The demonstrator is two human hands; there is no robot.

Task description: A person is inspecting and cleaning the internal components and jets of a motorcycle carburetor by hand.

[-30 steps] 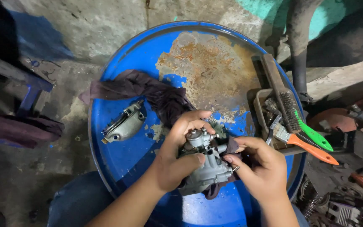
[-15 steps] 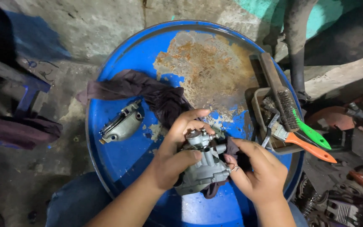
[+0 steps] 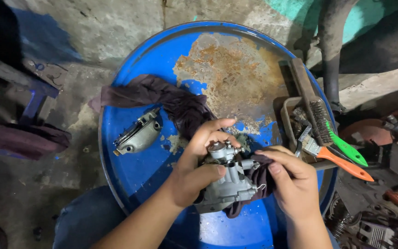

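carburetor (image 3: pixel 229 186): grey cast metal, held over the near part of the drum top, between both hands
left hand (image 3: pixel 194 170): grip clenched round the carburetor body, thumb across the front, fingers curled over the top fittings
right hand (image 3: pixel 293 184): grip pinching a dark rag (image 3: pixel 259 177) against the carburetor's right side; rag hangs below the body
drum (image 3: pixel 130 152): blue, serves as worktop, big rust patch at centre-far
cloth (image 3: pixel 162 99): dark, bunched, lies on the drum left of centre, runs toward the hands
cover (image 3: pixel 137 136): grey metal part, lies on the drum left of the hands, apart from them
tray (image 3: pixel 287 117): small, at the drum's right edge; holds a wire brush (image 3: pixel 312 103), an orange-handled tool (image 3: pixel 342 163), a green-handled tool (image 3: pixel 346 147); other contents too cluttered to tell
floor: concrete
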